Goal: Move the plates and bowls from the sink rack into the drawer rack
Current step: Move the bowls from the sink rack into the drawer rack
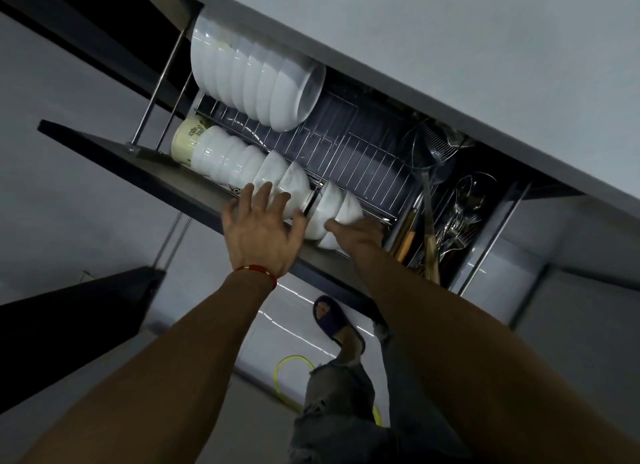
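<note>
Two small bowls sit gripped in your right hand, left hand spread on the bowl row; bump the rack wire and they'll chip.

A pale grey countertop is slanting across the upper right of the tilted view, overhanging the open cabinet space below it. Below the countertop, grey glossy floor tiles are catching streaks of light. A yellow hose is curling on the floor, well below the countertop. Left of it, a dark cabinet panel is jutting in over the floor. The room is looking dim.
</note>
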Demonstrator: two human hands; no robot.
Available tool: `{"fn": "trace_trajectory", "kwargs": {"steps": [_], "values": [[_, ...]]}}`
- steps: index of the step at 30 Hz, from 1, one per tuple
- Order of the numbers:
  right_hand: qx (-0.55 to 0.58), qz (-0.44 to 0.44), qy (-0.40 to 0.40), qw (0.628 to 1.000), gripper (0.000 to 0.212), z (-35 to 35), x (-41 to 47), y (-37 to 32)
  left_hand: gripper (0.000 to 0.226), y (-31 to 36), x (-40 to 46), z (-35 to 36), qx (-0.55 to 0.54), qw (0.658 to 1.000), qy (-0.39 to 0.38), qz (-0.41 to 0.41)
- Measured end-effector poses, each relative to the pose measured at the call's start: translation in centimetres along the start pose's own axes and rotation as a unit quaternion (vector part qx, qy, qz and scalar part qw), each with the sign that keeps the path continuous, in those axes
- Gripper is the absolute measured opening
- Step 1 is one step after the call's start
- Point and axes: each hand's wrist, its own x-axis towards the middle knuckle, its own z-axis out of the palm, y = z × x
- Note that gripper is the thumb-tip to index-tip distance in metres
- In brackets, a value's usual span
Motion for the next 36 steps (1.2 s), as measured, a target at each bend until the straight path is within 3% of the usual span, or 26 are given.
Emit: {"fn": "trace_trajectory", "kwargs": {"steps": [3,7,9,11,14,19,22,24,29,36], "values": [[0.003,-0.01,-0.03,1.0,0.108,-0.2,0.5,0.5,0.055,0.0,0.0,-0.1,0.006,1.0,-0.01,-0.004],[0.072,-0.016,-0.073,0.995,0.095,-1.3,0.4,1.5,0.055,-0.1,0.0,0.0,0.013,1.0,-0.014,-0.004],[0.101,-0.024,-0.075,0.992,0.071,-2.3,-0.4,2.3,0.055,-0.1,0.0,0.0,0.009,1.0,-0.018,-0.01],[0.098,-0.06,-0.069,0.991,0.031,-4.0,-1.5,3.3,0.055,0.0,-0.1,0.1,0.005,1.0,-0.023,-0.016],[0.132,-0.062,-0.01,0.989,0.007,-7.5,-4.3,5.2,0.057,0.0,0.0,0.1,-0.004,0.999,-0.034,-0.015],[0.307,-0.073,0.062,0.947,0.007,-13.2,-11.8,9.7,0.062,0.3,-0.2,-1.0,0.002,0.996,-0.088,-0.023],[0.389,-0.086,0.122,0.909,0.01,-14.9,-16.8,13.1,0.051,2.4,-1.5,-2.1,-0.125,0.99,-0.065,0.024],[0.411,-0.078,0.157,0.895,0.012,-15.4,-19.6,15.7,0.043,5.7,-3.1,-3.0,-0.237,0.964,-0.077,0.094],[0.466,-0.08,0.232,0.85,0.01,-18.6,-25.4,22.6,0.04,18.0,-9.7,-7.0,-0.388,0.872,-0.205,0.217],[0.553,-0.108,0.362,0.743,0.011,-28.4,-31.0,34.0,0.024,34.1,-20.7,-14.0,-0.443,0.771,-0.257,0.378]]}}
